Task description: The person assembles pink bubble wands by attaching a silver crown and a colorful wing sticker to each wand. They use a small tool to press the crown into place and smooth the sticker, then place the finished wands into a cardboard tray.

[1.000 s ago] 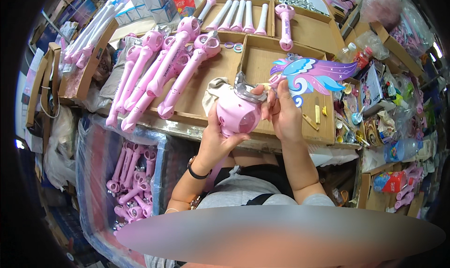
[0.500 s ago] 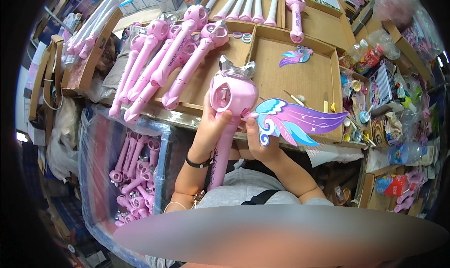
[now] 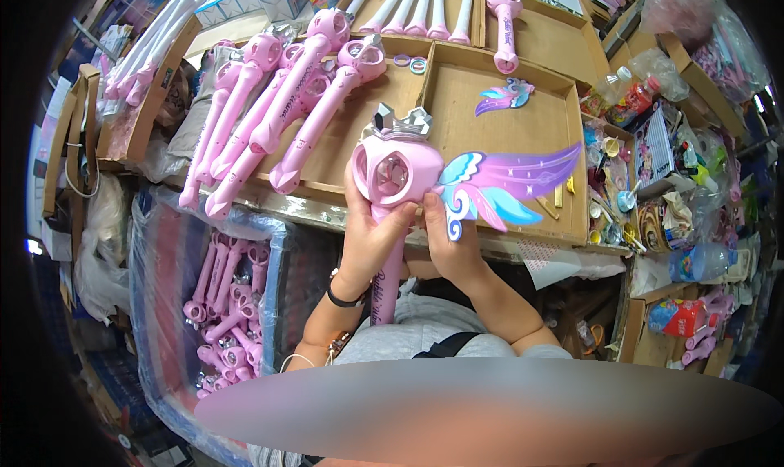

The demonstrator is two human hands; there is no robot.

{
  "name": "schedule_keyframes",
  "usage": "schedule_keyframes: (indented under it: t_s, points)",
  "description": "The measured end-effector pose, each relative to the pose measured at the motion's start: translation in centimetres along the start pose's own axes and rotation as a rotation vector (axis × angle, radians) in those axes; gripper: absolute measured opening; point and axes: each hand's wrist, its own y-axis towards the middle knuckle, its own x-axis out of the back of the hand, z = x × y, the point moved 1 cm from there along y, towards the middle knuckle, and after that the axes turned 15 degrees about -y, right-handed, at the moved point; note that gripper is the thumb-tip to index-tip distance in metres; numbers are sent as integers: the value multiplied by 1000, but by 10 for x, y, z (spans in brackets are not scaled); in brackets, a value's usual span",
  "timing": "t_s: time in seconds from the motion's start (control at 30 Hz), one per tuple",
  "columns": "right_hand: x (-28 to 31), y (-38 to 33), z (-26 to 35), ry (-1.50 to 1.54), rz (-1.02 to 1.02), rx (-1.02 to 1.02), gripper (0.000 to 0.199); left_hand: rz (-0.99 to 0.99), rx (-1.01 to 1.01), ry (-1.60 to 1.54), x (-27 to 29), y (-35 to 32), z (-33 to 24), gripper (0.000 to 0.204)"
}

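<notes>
In front of my body stands a pink toy wand point(image 3: 418, 171) with a silver crown and a round opening in its head, its handle pointing down toward me. My left hand point(image 3: 374, 232) is wrapped round the neck just under the head. On the wand's right side sits a purple and blue wing piece point(image 3: 514, 188), its root against the head. My right hand point(image 3: 447, 237) pinches that wing at its root, thumb against the wand. The exact joint between wing and head is hidden by my fingers. A second, smaller-looking wing point(image 3: 505, 97) lies in the cardboard tray beyond.
Several pink wands point(image 3: 306, 87) lie piled at the left of the cardboard tray point(image 3: 465, 140). A plastic-lined blue bin point(image 3: 279, 295) at lower left holds more wands. White-handled pieces point(image 3: 425, 8) lie in a box behind. Bottles point(image 3: 635, 101) and small parts crowd the right.
The wand's head has turned so its round opening and crown face more toward me. The wing has come in closer against the head, with my right hand still pinching it.
</notes>
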Motion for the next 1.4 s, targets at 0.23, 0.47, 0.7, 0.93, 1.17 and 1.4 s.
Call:
schedule_keyframes:
  t_s: [0.23,0.47,0.7,0.93,1.17,1.4]
  points:
    - [1,7,8,-44,-6,57,15,0,-11,54,12,4,-3,87]
    - [26,9,26,105,173,-85,20,53,-49,2,12,4,1,88]
    - [22,4,24,103,239,-221,21,3,54,-70,11,2,-7,89]
    - [-5,1,10,-37,-52,136,10,-44,-15,49,6,-4,4,86]
    - [27,18,21,269,559,-170,22,-68,-1,-34,44,9,3,73]
    - [95,93,-55,-63,529,-526,33,74,233,-579,102,-6,-13,84]
